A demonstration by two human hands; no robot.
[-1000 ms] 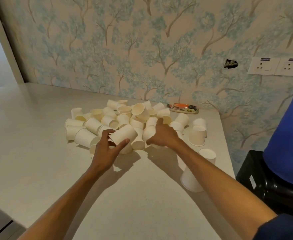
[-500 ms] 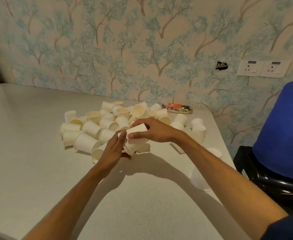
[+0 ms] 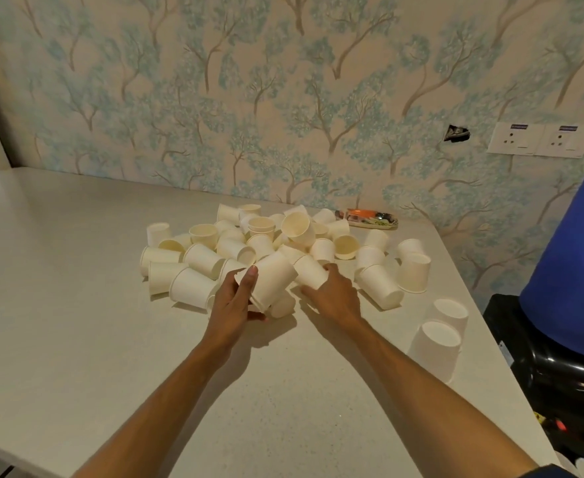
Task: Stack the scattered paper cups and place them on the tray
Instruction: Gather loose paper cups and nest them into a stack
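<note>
Cups [image 3: 273,282] nested, gripped in left hand [image 3: 237,298] at frame centre; right hand [image 3: 332,291] grasped single cup [image 3: 309,270] beside, pile [image 3: 266,236] behind, tray [image 3: 370,219] upper right.

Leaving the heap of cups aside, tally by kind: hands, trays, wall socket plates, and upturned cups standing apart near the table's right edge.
Hands: 2, left hand gripping a cup stack, right hand gripping one cup
Tray: 1
Wall socket plates: 2
Upturned cups standing apart: 2
Total: 7
</note>
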